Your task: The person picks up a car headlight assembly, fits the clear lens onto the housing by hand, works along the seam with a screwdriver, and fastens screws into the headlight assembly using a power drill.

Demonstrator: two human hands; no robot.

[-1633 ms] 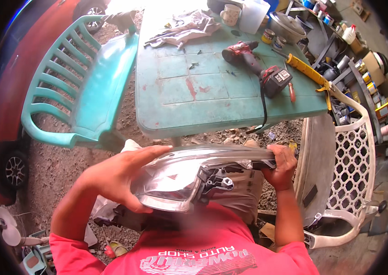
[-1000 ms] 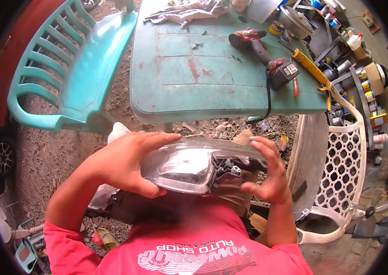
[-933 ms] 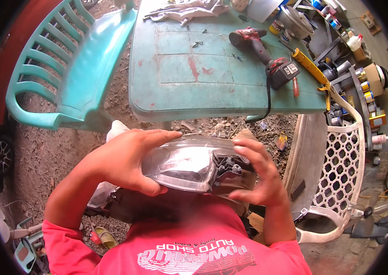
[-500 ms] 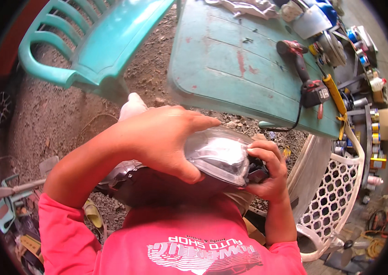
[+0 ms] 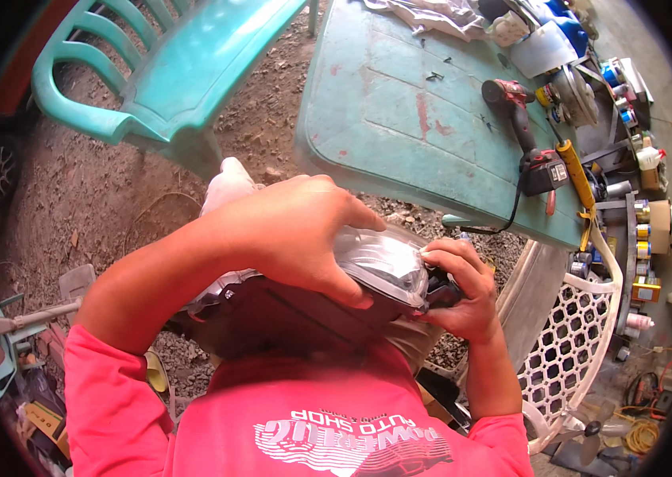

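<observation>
A car headlight (image 5: 379, 261) with a clear lens and dark housing rests across my lap. My left hand (image 5: 316, 234) reaches over the lens, gripping it with the thumb along the near edge and the fingers toward the far side, partly hidden. At the headlight's right end, my right hand (image 5: 467, 290) is closed around the corner, fingers on top and thumb below. Part of the shiny reflector shows under my left forearm, which hides the middle of the headlight.
A green plastic table (image 5: 399, 119) stands ahead, bearing a cordless drill (image 5: 522, 135), a yellow tube-shaped tool (image 5: 576, 175) and small dark clips. A teal chair (image 5: 185, 87) is at far left, a white lattice chair (image 5: 566, 342) at right. Shelves with cans (image 5: 644, 238) line the right side.
My left hand has shifted slightly right along the lens, its thumb now closer to the right end. The headlight looks slightly tilted. My right hand keeps its grip.
</observation>
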